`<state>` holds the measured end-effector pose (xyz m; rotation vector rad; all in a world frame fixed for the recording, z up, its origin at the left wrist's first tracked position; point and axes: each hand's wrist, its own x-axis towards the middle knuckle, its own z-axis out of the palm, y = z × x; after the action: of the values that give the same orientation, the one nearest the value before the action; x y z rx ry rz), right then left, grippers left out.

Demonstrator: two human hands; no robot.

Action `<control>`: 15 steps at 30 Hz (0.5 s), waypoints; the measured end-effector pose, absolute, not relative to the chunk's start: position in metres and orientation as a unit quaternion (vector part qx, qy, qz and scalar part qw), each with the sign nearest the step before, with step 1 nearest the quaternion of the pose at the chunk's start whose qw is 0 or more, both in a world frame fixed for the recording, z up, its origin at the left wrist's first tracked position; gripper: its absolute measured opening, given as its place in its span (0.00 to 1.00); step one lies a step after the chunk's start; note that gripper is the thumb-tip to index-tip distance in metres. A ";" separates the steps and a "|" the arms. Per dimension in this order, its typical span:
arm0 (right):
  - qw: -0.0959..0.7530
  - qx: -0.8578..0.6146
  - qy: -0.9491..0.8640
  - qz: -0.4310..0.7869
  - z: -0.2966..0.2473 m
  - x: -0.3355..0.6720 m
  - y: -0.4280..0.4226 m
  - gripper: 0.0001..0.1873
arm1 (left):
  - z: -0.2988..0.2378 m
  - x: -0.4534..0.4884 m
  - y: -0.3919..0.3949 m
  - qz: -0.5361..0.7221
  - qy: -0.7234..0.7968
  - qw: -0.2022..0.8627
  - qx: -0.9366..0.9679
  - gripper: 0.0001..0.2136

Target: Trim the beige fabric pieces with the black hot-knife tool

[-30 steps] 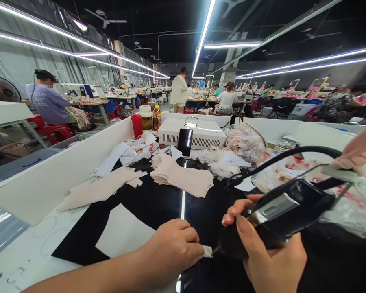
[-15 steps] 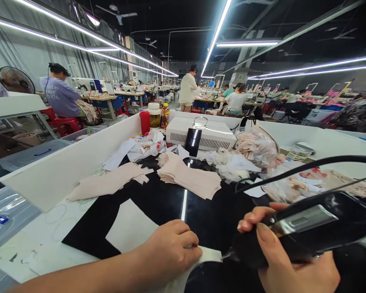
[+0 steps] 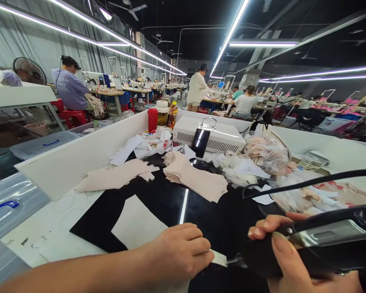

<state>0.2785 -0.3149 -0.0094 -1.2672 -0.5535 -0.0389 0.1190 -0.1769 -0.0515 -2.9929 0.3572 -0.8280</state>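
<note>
My left hand [image 3: 183,254] is closed, its fingers curled over a pale cut fabric piece [image 3: 137,221] lying on the black glossy work surface. A narrow end of the fabric sticks out past my fingertips. My right hand [image 3: 299,260] grips a black corded hand tool [image 3: 332,244] with a silvery panel on its side. Its thin metal tip meets, or nearly meets, the end of the narrow strip; I cannot tell which. Beyond my hands lie a stack of beige fabric pieces [image 3: 195,177] and another beige pile [image 3: 116,175] to its left.
A black cable [image 3: 317,179] arches above my right hand. At the back stand a white vented box [image 3: 213,136], a phone [image 3: 200,143], a red container [image 3: 152,120] and bottles. Bagged fabric [image 3: 268,150] lies to the right. White side walls [image 3: 79,154] border the table; people sit at machines beyond.
The view has shifted slightly. My left hand has moved closer to the strip's end, so less fabric shows past the fingers. The tool's tip stays at that end.
</note>
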 end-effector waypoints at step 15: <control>0.802 -0.543 -0.250 0.004 -0.011 0.281 -0.312 0.24 | -0.070 0.121 -0.179 -0.213 0.110 -0.029 -0.970 0.06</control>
<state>0.2814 -0.3121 -0.0107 -1.1639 -0.5350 0.0088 0.1214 -0.1790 -0.0696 -3.1056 0.3525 -0.6830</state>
